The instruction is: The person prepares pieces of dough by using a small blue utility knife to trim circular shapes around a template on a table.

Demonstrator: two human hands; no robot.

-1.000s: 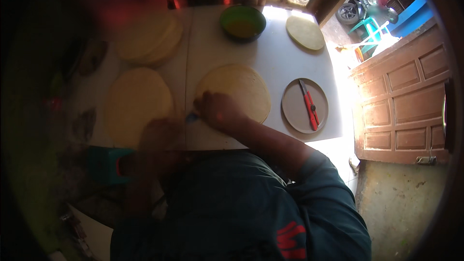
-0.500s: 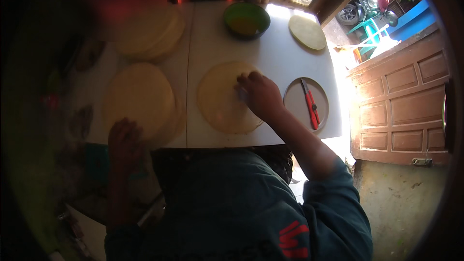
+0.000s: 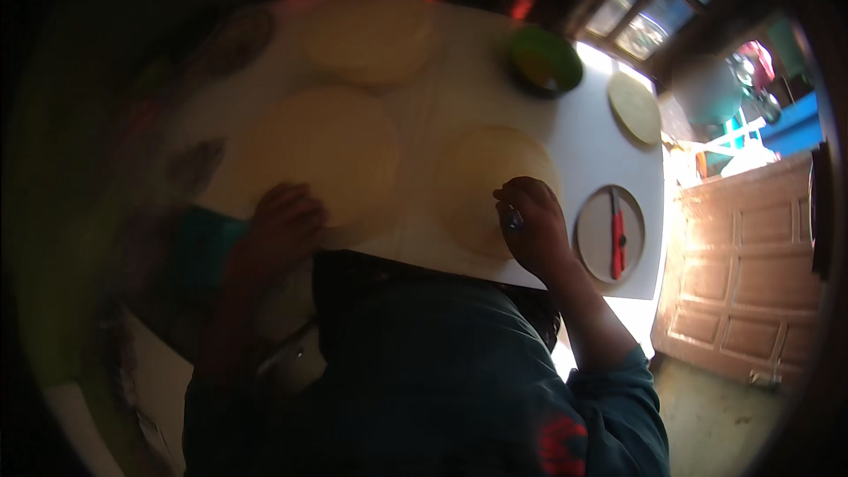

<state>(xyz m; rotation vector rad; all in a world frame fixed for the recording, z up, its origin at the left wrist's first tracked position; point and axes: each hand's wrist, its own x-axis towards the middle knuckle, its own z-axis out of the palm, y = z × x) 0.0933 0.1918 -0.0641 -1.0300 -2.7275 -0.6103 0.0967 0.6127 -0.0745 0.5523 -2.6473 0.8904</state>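
Note:
On the white table, a thin round pale-yellow sheet [image 3: 473, 178] lies before me. My right hand [image 3: 537, 225] is over its near right part, fingers curled around something small and shiny that I cannot make out. To the left is a stack of similar round sheets [image 3: 327, 146]. My left hand [image 3: 287, 216] rests at the stack's near left edge, its fingers stretched out and slightly bent, with nothing visible in them. A second stack of round sheets [image 3: 371, 35] stands farther back. The left side is dim and blurred.
A green bowl [image 3: 545, 62] with something yellowish inside stands at the back. A pale round disc [image 3: 634, 108] lies at the back right corner. On the right, a grey round plate [image 3: 594, 234] holds a red-handled cutter knife [image 3: 617, 243]. A brown panelled door [image 3: 733, 256] is beyond.
My view has swung to the left, so the table appears farther right. Over the sheet, my right hand has shifted from the upper middle toward the near right. My left hand stays by the stack.

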